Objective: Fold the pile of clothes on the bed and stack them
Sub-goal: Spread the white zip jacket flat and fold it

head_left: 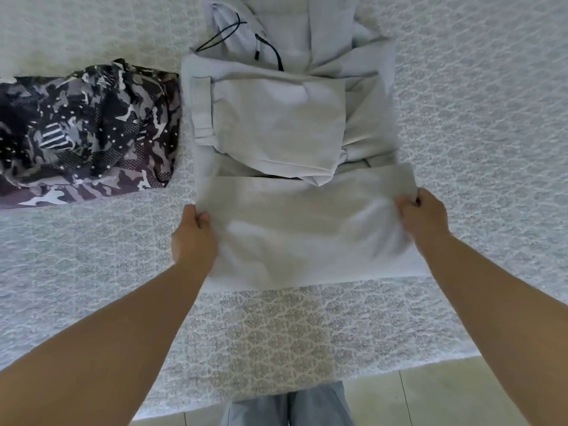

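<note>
We hold the hoodie (pixel 307 235) by its near fold, one hand at each side. Our left hand (pixel 193 238) pinches the left edge, thumb on top and fingers curled under the cloth. Our right hand (pixel 424 216) grips the right edge the same way, fingers bunched round the fabric, which blurs just beside the knuckles.

The bed (pixel 479 142) fills most of the view, covered in a pale spread with a repeating lace-like pattern. Its near edge runs across the bottom, with floor tiles (pixel 461 395) beyond it and our legs in light blue trousers (pixel 289 407) standing against it.

The hoodie lies in the middle of the bed, pale grey, stretching from the far edge of the view down to our hands. Its bottom part is turned up toward us into a broad flat band between our two hands. Above that band a sleeve (pixel 276 130) is folded across the body, its ribbed cuff (pixel 201 109) at the left. At the far end the hood (pixel 233 29) lies rumpled, with a dark drawstring (pixel 270 47) looping over it.

To the left, just beside the hoodie and apart from our hands, sits a camouflage garment (pixel 89 133) in black, grey and white, loosely bundled, with a small striped patch (pixel 53 138) on it. We can read no brand, label or writing on either garment.
</note>
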